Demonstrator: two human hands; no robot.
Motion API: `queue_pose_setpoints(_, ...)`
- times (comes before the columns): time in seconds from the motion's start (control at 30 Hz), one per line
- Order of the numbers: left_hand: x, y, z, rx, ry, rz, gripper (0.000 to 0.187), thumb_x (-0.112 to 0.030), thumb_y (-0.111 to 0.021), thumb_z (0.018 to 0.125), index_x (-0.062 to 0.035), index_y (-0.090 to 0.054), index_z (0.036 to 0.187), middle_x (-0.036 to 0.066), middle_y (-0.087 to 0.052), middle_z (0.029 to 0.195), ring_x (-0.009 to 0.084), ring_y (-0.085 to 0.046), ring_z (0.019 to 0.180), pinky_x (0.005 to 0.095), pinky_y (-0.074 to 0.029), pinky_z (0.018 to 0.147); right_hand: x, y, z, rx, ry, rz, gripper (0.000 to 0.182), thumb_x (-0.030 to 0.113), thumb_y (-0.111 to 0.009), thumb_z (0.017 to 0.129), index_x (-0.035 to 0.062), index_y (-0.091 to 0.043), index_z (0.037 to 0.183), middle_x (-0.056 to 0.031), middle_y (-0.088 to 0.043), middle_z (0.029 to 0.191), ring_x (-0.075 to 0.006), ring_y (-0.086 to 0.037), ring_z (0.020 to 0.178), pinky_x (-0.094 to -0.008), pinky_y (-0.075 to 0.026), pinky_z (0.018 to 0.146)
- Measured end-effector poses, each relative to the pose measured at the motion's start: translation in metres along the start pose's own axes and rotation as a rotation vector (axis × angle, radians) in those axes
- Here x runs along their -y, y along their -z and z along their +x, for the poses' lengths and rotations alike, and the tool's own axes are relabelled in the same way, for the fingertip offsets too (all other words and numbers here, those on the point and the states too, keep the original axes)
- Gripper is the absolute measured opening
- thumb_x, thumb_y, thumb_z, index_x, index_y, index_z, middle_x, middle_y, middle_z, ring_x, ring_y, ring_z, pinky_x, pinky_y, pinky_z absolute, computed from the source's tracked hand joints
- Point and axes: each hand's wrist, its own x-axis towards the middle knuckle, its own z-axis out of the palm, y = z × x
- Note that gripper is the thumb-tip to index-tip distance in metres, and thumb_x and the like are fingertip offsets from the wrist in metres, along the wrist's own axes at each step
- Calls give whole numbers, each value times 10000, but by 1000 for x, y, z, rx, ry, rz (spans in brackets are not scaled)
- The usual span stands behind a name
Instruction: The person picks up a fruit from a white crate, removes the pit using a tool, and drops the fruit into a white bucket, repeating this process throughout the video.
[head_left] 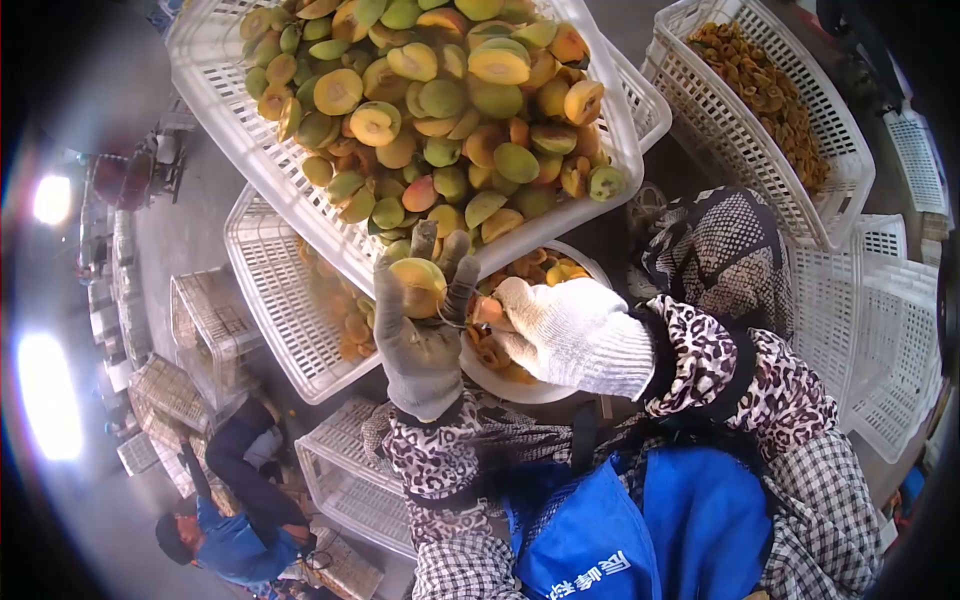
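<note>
My left hand (425,340), in a dirty grey-white glove, is closed around a yellow peach half (418,288), fingers pointing up and the cut side partly hidden. My right hand (570,330), in a whiter knitted glove, grips a small tool with an orange-brown handle (487,311). The thin metal end of this tool reaches toward the peach half, close to the left fingers. Right above both hands is the front edge of a white plastic crate (330,245) heaped with halved green and yellow peaches (440,110). Below the hands a white bucket (530,392) holds peach pieces.
A white crate (265,290) with peach halves sits at left under the big one. Another crate (760,170) of small orange-brown pieces stands at upper right. Stacked crates (880,330) are at right, more (355,470) at lower left. A person (235,530) sits at far left.
</note>
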Motion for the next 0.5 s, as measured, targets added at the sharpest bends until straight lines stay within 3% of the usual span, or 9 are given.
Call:
queue_pose_setpoints(0.03,1,-2,-1,-9,39,-107,536,-314,-549,969,-48,-328,1378,186,-453,1336,352,-494,1233,445,-487,1020,-1,0,-1,-3,-5,1,248,247,-602,867,36,-538,981,-150,-606,696,-332,-615,602,-412,-482,527)
queue_pose_setpoints(0.07,3,-6,-2,-44,11,-17,528,-377,-486,993,-58,-335,1385,197,-449,1331,369,-504,1211,471,-483,1010,-2,0,-1,-27,9,30,251,248,-603,863,33,-519,961,-145,-603,676,-339,-610,580,-418,-482,517)
queue_pose_setpoints(0.2,9,-14,-5,34,-66,4,517,-376,-457,1001,-21,-364,1366,212,-473,1304,383,-504,1208,504,-465,1019,-2,0,-1,-142,9,100,290,262,-607,854,15,-494,954,-157,-594,640,-363,-612,573,-440,-482,517)
queue_pose_setpoints(0.3,14,-18,-7,38,-50,-197,521,-374,-446,998,12,-397,1346,215,-514,1264,392,-522,1187,524,-448,1024,1,8,-1,-149,-20,139,312,270,-610,847,13,-483,972,-170,-607,663,-376,-622,606,-451,-489,542)
queue_pose_setpoints(0.37,20,-13,-11,232,-362,481,474,-301,-437,1002,52,-418,1318,212,-500,1290,387,-540,1167,524,-446,1023,2,9,1,-81,-76,142,318,263,-612,845,11,-478,985,-171,-614,670,-377,-625,617,-451,-493,551)
queue_pose_setpoints(0.4,14,-11,-10,165,-47,-65,431,-182,-449,1005,-3,-354,1386,197,-516,1261,383,-550,1157,506,-453,1016,3,8,2,-7,-125,148,324,257,-614,842,10,-474,999,-173,-620,677,-378,-628,629,-452,-497,559)
queue_pose_setpoints(0.43,21,-9,-9,162,-45,-64,431,-182,-449,1005,-3,-354,1386,197,-516,1261,383,-550,1157,506,-453,1016,1,5,2,-4,-127,150,324,257,-614,842,10,-474,999,-173,-620,677,-378,-628,629,-452,-497,559)
queue_pose_setpoints(0.5,38,-3,-6,242,-658,586,464,-67,-459,991,-83,-296,1425,168,-564,1146,329,-609,1050,440,-516,925,-4,-9,1,-130,-26,76,328,234,-619,839,7,-466,1021,-170,-634,704,-377,-637,649,-446,-505,573)
